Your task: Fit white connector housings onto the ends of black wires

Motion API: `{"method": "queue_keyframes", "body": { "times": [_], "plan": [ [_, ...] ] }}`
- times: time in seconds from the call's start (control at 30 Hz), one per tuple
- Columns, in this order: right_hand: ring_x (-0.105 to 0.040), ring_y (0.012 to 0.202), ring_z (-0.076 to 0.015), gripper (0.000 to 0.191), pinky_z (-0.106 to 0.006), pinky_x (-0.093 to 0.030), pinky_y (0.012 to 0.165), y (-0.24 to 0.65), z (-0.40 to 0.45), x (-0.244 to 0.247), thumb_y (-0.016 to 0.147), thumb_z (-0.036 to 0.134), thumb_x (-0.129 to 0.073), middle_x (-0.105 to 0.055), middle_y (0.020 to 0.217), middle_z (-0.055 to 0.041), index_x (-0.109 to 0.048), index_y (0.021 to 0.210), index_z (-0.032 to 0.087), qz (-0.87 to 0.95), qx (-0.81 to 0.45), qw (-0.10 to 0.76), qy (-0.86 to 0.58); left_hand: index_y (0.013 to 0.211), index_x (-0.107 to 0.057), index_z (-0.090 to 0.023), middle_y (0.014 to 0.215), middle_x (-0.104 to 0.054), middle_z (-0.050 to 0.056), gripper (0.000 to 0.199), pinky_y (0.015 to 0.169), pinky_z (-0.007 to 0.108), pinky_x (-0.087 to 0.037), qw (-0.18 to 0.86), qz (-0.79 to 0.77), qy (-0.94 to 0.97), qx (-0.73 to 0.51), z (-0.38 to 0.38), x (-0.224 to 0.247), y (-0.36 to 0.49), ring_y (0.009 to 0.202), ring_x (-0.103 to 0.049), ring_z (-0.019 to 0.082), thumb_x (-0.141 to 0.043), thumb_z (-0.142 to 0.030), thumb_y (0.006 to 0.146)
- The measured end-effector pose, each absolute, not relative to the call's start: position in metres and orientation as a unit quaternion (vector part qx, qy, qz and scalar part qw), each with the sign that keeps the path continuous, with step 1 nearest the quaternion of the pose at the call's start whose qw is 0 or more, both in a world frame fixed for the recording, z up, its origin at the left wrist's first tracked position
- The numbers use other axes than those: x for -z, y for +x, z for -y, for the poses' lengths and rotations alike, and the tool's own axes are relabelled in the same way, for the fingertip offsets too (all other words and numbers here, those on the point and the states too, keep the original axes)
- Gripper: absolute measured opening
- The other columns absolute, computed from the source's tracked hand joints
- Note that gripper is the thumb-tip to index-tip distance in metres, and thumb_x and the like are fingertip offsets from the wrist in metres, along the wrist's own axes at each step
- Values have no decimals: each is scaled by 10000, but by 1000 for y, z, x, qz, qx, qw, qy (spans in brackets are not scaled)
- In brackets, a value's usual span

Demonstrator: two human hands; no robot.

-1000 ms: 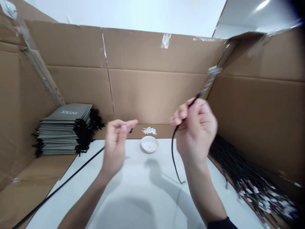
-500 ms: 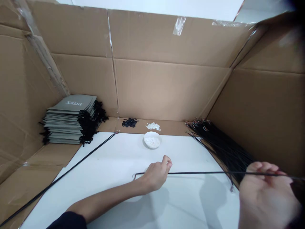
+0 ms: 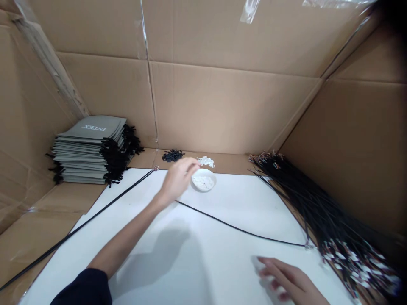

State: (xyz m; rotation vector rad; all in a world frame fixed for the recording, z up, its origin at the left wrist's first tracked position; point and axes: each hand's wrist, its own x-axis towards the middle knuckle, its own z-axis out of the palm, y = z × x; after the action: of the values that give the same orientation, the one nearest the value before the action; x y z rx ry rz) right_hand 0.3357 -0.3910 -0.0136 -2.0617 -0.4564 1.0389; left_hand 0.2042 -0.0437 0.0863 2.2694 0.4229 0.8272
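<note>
The right hand (image 3: 286, 277) is the nearer of the two, loosely open above the white desk (image 3: 235, 275), with its fingers slightly bent and blurred. Behind the left hand (image 3: 178, 178), toward the viewer, the arm runs back to a dark sleeve (image 3: 84, 288). Just beyond the right hand's fingers, a single black cable (image 3: 241, 230) lies on the desk in a shallow curve. One end, with small wires and something pale, sits past the right hand, near the loose cables; the other passes out of sight by the left hand's wrist, and whether they touch I cannot tell.

Farther out, the left hand reaches forward with thumb and fingertips drawn together beside the rim of a white bowl (image 3: 212, 185). Whether anything is pinched there I cannot tell. The bowl, just to the right of those fingertips, holds small white bits. To the left of the left hand, two black cables (image 3: 127, 190) lie side by side, slanting back toward the viewer. Beyond and right of the right hand spreads a thick bundle of black cables (image 3: 305, 199), with coloured wires and white connectors at the near ends.

Past the left hand, on a cardboard strip, are a heap of black pieces (image 3: 172, 155) and, to its right, a heap of white pieces (image 3: 206, 162). Well to the left of the left hand stands a stack of grey pouches (image 3: 84, 156) marked INTEX, black cords hanging out. A cardboard wall (image 3: 232, 106) rises behind everything.
</note>
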Motion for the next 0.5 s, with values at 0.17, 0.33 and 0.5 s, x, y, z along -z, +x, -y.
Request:
{"method": "queue_keyframes", "body": {
  "times": [0.17, 0.33, 0.5],
  "plan": [
    [-673, 987, -232, 319, -325, -519, 861, 301, 270, -27, 1005, 414, -459, -714, 1115, -64, -701, 1121, 241, 508, -267, 311, -758, 997, -648, -197, 1016, -720, 57, 166, 929, 332, -508, 339, -195, 827, -403, 11, -121, 171, 967, -673, 217, -580, -332, 930],
    [-610, 1088, -254, 279, -342, -454, 928, 279, 174, -2, 960, 219, -545, -663, 1159, -110, -632, 1222, 184, 590, -194, 268, -736, 966, -688, -201, 980, -741, 41, 170, 872, 298, -538, 328, -202, 822, -419, 14, -135, 153, 900, -698, 205, -643, -351, 903],
    [-609, 1007, -242, 100, -318, -452, 844, 271, 131, 18, 916, 127, -567, -668, 1035, -115, -661, 937, 155, 593, -176, 283, -733, 958, -706, -216, 954, -747, 24, 151, 760, 278, -539, 313, -195, 848, -382, 19, -140, 153, 836, -699, 200, -635, -342, 915]
  ]
}}
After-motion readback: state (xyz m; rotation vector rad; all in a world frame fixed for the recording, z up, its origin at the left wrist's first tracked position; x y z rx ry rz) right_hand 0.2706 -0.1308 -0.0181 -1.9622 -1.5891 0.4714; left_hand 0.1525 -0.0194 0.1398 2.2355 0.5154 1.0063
